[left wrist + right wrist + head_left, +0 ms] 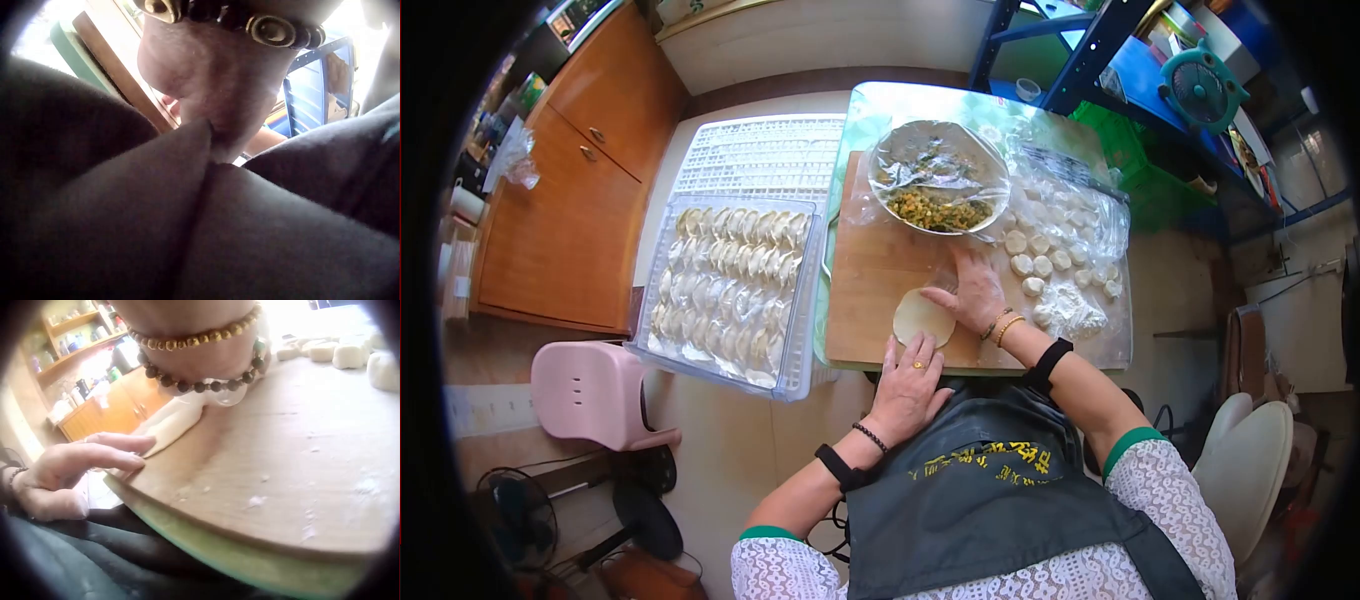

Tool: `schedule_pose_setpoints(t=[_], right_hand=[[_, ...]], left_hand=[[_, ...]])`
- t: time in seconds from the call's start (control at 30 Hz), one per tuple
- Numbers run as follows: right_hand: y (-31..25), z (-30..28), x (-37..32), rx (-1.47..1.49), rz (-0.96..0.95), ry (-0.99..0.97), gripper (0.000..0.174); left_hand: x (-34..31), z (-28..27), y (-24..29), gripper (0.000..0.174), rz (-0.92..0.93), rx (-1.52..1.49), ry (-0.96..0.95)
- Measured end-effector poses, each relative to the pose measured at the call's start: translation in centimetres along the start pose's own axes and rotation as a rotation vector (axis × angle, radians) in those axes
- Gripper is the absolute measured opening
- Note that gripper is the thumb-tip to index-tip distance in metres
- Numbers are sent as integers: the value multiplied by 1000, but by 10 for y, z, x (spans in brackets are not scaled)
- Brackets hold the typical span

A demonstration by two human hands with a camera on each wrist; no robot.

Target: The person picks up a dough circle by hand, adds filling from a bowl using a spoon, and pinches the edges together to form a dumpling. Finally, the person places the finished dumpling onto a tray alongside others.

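A round, pale dough wrapper [921, 320] lies flat near the front edge of the wooden board [866, 270]. At its near edge, the left hand [907, 392] touches it with extended fingertips, thumb spread to the side. The right hand [977, 290] lies on the board at the wrapper's right side, thumb over its edge and fingers reaching toward the filling bowl. In the right wrist view, the left fingers [119, 450] meet the edge of the dough [172, 428], while the right fingers are hidden behind the wrist. Mostly dark cloth and the left wrist [212, 75] fill the left wrist view.
Behind the hands stands a plastic-covered metal bowl [1000, 180] of chopped filling. Several dough pieces [1040, 265] and a heap of flour [1068, 310] lie to the right. A clear tray [805, 330] with rows of dumplings sits left, before a white rack [750, 150]. A pink stool [590, 390] stands below.
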State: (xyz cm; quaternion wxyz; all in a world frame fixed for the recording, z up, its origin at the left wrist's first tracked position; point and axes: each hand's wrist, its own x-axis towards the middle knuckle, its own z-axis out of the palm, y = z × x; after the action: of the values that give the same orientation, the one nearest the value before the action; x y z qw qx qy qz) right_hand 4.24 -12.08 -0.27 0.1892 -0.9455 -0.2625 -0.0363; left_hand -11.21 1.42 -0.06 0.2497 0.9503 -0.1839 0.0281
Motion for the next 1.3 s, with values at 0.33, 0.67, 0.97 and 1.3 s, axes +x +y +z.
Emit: schedule_pose_setpoints(t=[0.33,0.67,0.97,1.3], right_hand=[[-8,-21,-28,214,-297,17,67],[9,6,-25,87,37,17,69],[-22,-18,-24,104,-256,-61,71],[0,6,8,30,-12,-37,74]], left_hand=[[-5,-3,-2,52,14,-76,-4],[-3,-5,-3,49,8,-77,31],[3,1,-2,50,-2,-58,93],[2,-2,-1,51,5,-19,17]])
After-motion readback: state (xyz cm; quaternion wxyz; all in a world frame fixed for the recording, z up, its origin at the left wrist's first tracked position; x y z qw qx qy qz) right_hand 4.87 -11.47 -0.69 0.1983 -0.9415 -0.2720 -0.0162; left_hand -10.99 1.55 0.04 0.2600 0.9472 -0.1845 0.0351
